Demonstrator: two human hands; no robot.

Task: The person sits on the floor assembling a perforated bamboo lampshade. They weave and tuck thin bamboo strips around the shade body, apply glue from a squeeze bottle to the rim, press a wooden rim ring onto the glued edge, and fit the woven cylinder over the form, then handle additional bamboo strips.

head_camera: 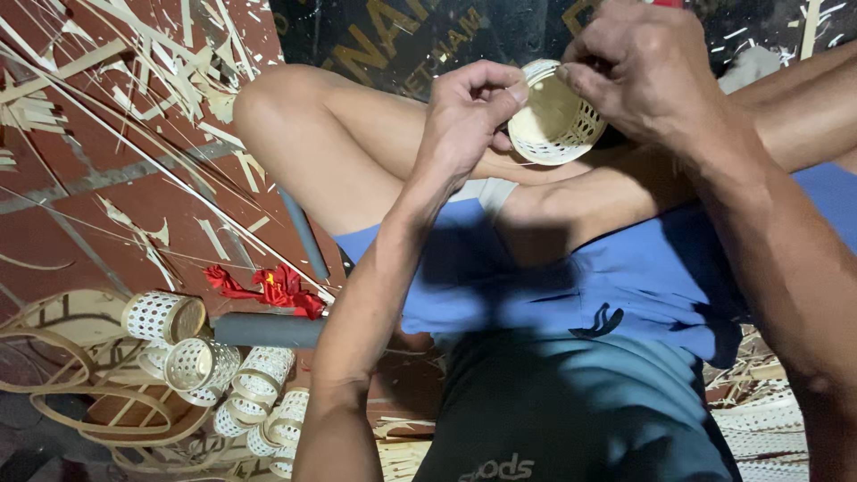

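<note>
Head view, person sitting on the floor with knees bent. Both hands are working on 1 small woven basket (555,114), pale cream, round, with an open lattice wall and a solid rim. The basket is being held above the thighs, its open mouth facing the camera and tilted slightly left.

Left hand (469,120) is closing on the basket's left rim: thumb and forefinger are pinching the rim edge, remaining fingers curling underneath. Right hand (638,67) is gripping the upper right rim, fingers folding over the edge, thumb pressing toward the inside. Whether a thin strip is being held between the right fingers cannot be told.

The person is wearing blue shorts (625,286) and a dark teal shirt (571,411).

Lower left, on the red tiled floor (54,223): a cluster of finished woven baskets (214,375), same lattice pattern, lying on their sides and touching one another. Just beside them a dark grey tube (268,330) is lying flat, and a crumpled red cloth (268,287) is resting just above it. Curved bamboo hoops (62,357) are lying at the far left. Pale bamboo slivers (152,80) are scattering over the floor, upper left. A woven lattice sheet (768,428) is showing at lower right.
</note>
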